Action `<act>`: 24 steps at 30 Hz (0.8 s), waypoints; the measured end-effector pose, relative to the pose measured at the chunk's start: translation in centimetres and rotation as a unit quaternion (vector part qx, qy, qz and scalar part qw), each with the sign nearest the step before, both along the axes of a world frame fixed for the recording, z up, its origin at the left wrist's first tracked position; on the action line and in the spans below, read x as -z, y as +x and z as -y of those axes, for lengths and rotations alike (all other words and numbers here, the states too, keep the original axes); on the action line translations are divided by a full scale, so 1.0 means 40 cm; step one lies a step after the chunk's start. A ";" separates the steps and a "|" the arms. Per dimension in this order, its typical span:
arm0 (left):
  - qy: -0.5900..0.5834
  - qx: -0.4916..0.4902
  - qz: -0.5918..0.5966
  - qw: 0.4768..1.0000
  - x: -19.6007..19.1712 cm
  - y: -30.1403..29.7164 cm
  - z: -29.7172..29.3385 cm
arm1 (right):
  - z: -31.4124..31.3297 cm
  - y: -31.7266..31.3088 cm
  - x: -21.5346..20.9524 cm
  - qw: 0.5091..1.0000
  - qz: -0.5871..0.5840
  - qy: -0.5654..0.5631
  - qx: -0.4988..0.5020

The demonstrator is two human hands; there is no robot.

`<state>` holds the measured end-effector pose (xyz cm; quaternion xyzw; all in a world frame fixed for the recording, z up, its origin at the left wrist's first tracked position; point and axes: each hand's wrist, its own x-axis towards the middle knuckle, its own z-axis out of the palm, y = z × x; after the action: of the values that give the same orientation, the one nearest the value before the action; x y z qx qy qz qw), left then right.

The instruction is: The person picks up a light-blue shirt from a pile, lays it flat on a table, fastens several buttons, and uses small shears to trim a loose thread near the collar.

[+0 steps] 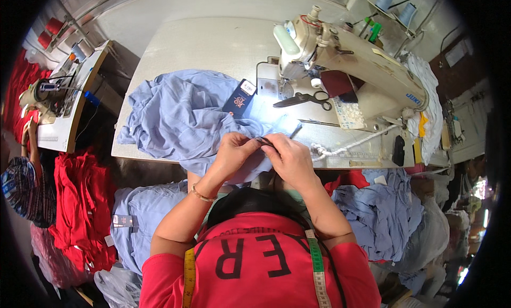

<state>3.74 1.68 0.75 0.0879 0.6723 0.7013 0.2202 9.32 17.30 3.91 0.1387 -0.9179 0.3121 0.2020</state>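
Note:
A light blue garment (pixel 175 113) lies bunched on the sewing table, its near edge hanging over the front. At that edge my left hand (pixel 234 154) is closed in a pinch on the cloth. Close beside it, my right hand (pixel 291 160) pinches too, thumb and forefinger nearly meeting the left fingertips. Something small and dark shows between the fingertips; its kind cannot be made out. A dark hang tag (pixel 239 99) rests on the garment, beyond my hands. Black scissors (pixel 302 100) lie on the table by the needle area of the sewing machine (pixel 362 50).
White cord (pixel 354 145) runs along the table's right side. Blue garments (pixel 375 212) pile up at right, with more blue cloth (pixel 151 212) and red garments (pixel 82 201) at left. Another person's arm (pixel 32 140) reaches to a second machine (pixel 40 100) at far left.

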 end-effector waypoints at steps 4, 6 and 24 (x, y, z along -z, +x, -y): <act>-0.017 0.000 -0.018 1.000 -0.015 0.006 0.000 | -0.010 -0.002 -0.003 0.996 0.057 -0.067 -0.033; -0.012 0.015 -0.010 1.000 0.005 0.001 0.005 | -0.009 -0.001 -0.007 0.986 0.104 -0.130 -0.023; 0.015 -0.025 -0.195 0.980 -0.034 0.029 0.011 | -0.010 -0.030 0.026 0.971 0.092 -0.219 -0.018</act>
<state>4.89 1.24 2.11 0.2090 0.6940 0.6858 0.0657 8.11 17.71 2.86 0.0780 -0.8395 0.5201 0.1368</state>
